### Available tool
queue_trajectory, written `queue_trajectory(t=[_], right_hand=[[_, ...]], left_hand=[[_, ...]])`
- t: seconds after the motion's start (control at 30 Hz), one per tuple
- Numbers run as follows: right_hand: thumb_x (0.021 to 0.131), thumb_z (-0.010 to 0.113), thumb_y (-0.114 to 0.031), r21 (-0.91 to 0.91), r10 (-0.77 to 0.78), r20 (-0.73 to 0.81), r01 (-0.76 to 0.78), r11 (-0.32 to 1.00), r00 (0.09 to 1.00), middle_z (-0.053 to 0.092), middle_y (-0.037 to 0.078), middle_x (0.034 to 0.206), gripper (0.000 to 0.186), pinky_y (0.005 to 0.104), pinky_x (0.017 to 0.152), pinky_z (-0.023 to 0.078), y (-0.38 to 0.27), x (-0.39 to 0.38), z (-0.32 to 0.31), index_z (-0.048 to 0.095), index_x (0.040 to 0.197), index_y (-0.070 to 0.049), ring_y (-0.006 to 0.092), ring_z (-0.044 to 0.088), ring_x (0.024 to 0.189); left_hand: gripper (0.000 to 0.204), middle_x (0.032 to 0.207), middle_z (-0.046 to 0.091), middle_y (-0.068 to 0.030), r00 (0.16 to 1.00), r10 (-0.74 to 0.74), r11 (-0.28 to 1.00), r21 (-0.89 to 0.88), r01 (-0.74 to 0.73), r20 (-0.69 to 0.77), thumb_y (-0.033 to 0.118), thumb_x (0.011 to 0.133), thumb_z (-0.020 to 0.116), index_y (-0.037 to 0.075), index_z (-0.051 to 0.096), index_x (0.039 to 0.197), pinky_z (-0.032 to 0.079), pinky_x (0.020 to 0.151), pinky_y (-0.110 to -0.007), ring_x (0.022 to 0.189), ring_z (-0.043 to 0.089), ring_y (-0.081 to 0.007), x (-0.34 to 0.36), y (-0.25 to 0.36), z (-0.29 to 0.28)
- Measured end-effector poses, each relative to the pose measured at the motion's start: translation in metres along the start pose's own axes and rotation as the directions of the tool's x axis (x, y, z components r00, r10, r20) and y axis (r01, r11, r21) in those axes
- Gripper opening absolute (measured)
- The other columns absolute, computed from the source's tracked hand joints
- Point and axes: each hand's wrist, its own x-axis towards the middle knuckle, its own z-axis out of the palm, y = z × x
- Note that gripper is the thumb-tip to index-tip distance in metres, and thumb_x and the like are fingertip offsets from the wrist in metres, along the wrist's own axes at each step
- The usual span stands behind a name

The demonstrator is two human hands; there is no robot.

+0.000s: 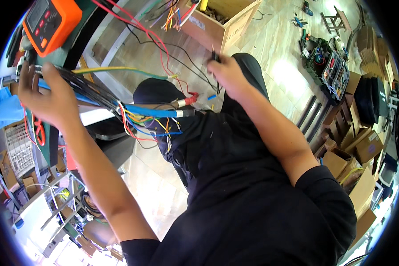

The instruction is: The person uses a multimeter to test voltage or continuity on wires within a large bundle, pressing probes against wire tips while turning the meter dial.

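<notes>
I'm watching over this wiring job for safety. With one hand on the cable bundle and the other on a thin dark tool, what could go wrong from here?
1. The left hand stretches the black cable bundle sideways; its loose coloured wire ends could pull free or snag.
2. The right hand keeps only a fingertip grip on the thin dark tool, so it could slip.
3. The orange handheld meter sits above; tugged red leads might drag it down.

Bright daylight glares off the floor [279, 66] at far right; fisheye bends the edges, and the near-left corner is washed out.
</notes>
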Motion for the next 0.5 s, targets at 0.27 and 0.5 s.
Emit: queue_trajectory(t=[0.27,0.5], right_hand=[[0.083,0.06,-0.016,0.053,0.431,0.181,-0.446,0.894,0.884,0.064,0.005,0.085,0.024,0.0293,0.055,0.042,0.088,-0.009,-0.003,0.066,0.1,-0.001,0.0122,0.053,0.067],[0.083,0.051,-0.013,0.325,0.405,0.265,-0.477,0.817,0.875,0.067,0.005,0.093,0.037,0.0294,0.057,0.043,0.092,-0.016,-0.008,0.064,0.116,-0.003,0.0146,0.054,0.07]], left_hand=[[0.029,0.1,0.067,-0.0189,0.201,0.14,0.983,-0.112,-0.148,0.969,0.029,0.088,0.065,0.003,0.065,0.1,0.049,0.085,-0.046,0.1,0.063,-0.0337,-0.146,0.14,0.022],[0.024,0.082,0.069,-0.0188,0.124,0.08,0.991,-0.065,-0.119,0.989,0.028,0.091,0.062,0.004,0.062,0.092,0.051,0.071,-0.049,0.085,0.066,-0.0372,-0.18,0.134,0.043]])
